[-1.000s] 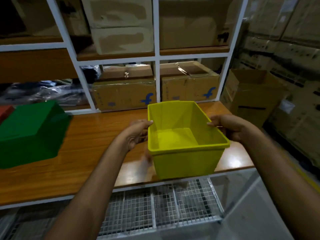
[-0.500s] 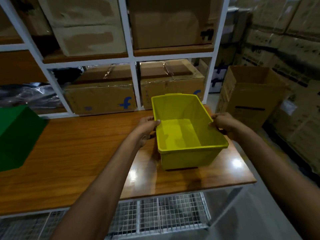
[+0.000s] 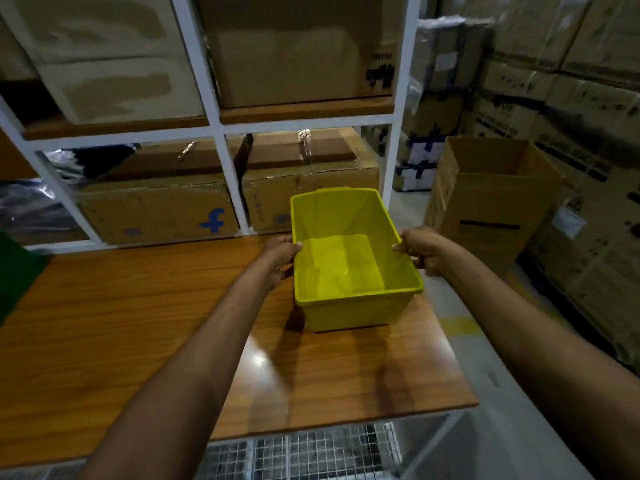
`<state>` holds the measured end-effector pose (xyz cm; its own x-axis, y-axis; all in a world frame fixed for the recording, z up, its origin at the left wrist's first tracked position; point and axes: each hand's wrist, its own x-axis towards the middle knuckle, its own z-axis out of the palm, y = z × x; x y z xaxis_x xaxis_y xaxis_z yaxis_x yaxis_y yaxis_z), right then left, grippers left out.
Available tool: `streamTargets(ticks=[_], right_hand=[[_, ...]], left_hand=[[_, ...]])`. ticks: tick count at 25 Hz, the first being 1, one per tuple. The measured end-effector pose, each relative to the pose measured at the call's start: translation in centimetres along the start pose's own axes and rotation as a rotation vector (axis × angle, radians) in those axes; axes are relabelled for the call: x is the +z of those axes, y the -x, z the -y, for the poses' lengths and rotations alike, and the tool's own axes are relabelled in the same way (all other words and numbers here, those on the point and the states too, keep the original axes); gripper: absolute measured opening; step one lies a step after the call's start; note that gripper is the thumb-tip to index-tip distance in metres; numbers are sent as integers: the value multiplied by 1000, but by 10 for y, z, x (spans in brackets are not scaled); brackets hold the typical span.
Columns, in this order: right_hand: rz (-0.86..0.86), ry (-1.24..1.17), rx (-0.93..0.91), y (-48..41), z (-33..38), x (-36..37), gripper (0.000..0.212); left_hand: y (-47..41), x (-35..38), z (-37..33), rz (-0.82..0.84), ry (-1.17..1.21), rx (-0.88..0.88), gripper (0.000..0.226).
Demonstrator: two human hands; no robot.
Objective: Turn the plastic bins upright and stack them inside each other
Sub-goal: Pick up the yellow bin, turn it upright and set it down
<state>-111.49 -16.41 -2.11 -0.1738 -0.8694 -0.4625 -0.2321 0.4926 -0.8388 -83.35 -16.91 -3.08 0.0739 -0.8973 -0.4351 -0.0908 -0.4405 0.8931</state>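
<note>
A yellow plastic bin (image 3: 353, 306) stands upright and empty on the wooden table (image 3: 121, 334), near its right end. My left hand (image 3: 278, 254) grips the bin's left rim, thumb over the edge. My right hand (image 3: 420, 249) grips the right rim in the same way. A green bin (image 3: 15, 271) shows only as a dark green corner at the far left edge of the view; its position cannot be told.
White shelving (image 3: 225, 181) behind the table holds cardboard boxes (image 3: 159, 213). An open cardboard box (image 3: 485, 199) stands on the floor to the right, with stacked cartons behind it. A wire mesh shelf (image 3: 304, 452) lies under the table.
The yellow bin came down from in front of the table edge onto the tabletop and further back. Both hands stayed on its rims. The view turned right, pushing the green bin almost out.
</note>
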Motion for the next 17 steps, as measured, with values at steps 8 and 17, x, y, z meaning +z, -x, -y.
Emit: streamTargets(ticks=[8,17], right_hand=[[63,3,-18,-47,-4,-14,21],[95,-18,-32,-52,-4,-5,22]], left_hand=[[-29,26,9,-52,7,-28,20],[-39,19,8,-98,27,-21,32]])
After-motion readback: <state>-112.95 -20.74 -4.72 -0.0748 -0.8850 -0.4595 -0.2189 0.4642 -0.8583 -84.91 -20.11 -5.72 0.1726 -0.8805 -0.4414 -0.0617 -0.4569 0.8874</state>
